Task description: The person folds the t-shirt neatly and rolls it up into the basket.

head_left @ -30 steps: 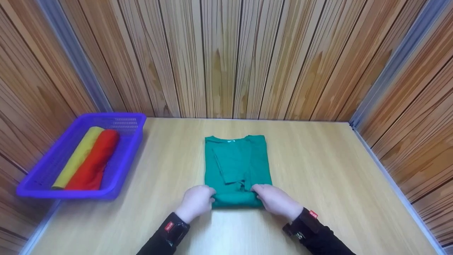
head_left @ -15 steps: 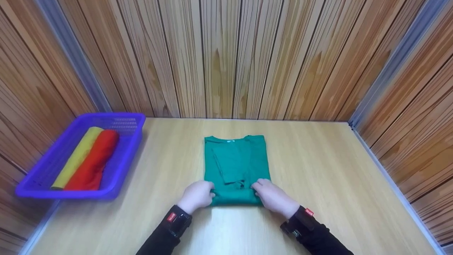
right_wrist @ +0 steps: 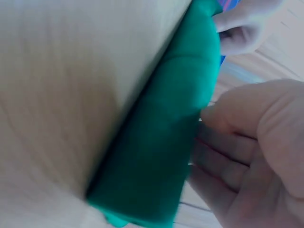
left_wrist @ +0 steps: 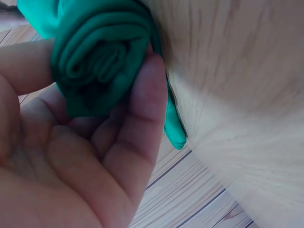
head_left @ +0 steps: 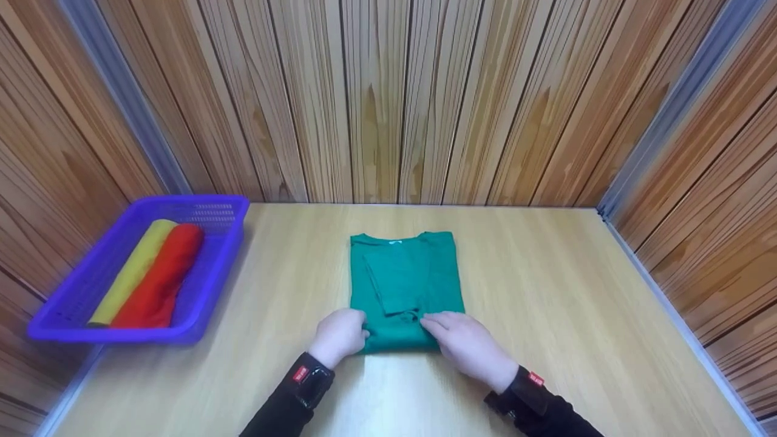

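A green T-shirt (head_left: 400, 276) lies on the table with its neckline away from me and its near end rolled up. My left hand (head_left: 340, 334) holds the left end of the roll. In the left wrist view the thumb and fingers curl round the layered spiral of cloth (left_wrist: 102, 57). My right hand (head_left: 470, 346) rests on the right part of the roll, its extended fingers on top. From the right wrist, the smooth outside of the roll (right_wrist: 156, 128) shows, with the right fingers (right_wrist: 218, 183) touching its upper side.
A purple plastic basket (head_left: 197, 315) stands at the left of the wooden table (head_left: 546, 273). Inside it lie a yellow cloth roll (head_left: 133, 270) and a red one (head_left: 164, 276). Wood-panelled walls (head_left: 376, 103) enclose the back and sides.
The roll has shifted slightly away from me. My right hand has slid a little left, and its fingers went from gripping the roll's edge to lying extended over it. The left hand keeps its hold.
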A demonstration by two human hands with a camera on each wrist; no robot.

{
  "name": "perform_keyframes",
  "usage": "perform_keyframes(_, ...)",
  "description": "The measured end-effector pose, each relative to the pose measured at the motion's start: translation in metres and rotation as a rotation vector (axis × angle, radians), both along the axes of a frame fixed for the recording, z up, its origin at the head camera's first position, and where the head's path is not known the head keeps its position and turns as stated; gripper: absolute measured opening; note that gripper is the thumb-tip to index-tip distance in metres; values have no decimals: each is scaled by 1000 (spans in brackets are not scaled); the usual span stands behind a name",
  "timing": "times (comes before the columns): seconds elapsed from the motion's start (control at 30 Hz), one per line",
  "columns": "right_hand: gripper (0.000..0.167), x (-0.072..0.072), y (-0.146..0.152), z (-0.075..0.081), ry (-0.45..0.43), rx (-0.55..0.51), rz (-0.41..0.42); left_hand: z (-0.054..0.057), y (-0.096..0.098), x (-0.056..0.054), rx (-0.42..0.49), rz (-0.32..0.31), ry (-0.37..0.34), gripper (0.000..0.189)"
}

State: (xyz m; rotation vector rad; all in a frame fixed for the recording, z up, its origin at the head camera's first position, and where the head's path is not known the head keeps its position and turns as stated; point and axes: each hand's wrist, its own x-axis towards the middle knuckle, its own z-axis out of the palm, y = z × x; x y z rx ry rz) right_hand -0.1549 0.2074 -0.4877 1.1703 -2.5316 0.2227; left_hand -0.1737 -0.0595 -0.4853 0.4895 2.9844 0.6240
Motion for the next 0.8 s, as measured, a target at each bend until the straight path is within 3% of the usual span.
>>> perform_keyframes(0.13, 39, 7, 1, 2, 68, 37, 17, 0, 0, 1, -6, 0, 29, 23)
perform_keyframes(0.37, 47, 16, 5, -2, 38, 134, -17, 1, 1, 6, -1, -5, 58, 22)
perform_keyframes(0.47, 46, 17, 5, -4, 33, 151, -28, -1, 0, 10, -14, -18, 133, 22)
perform_keyframes(0.67, 48, 14, 5, -6, 54, 141, -12, -5, -2, 19, -76, -20, 358, 21)
perform_keyframes(0.8, 48, 13, 6, -7, 34, 140, -6, -2, -2, 28, -113, -60, 465, 22)
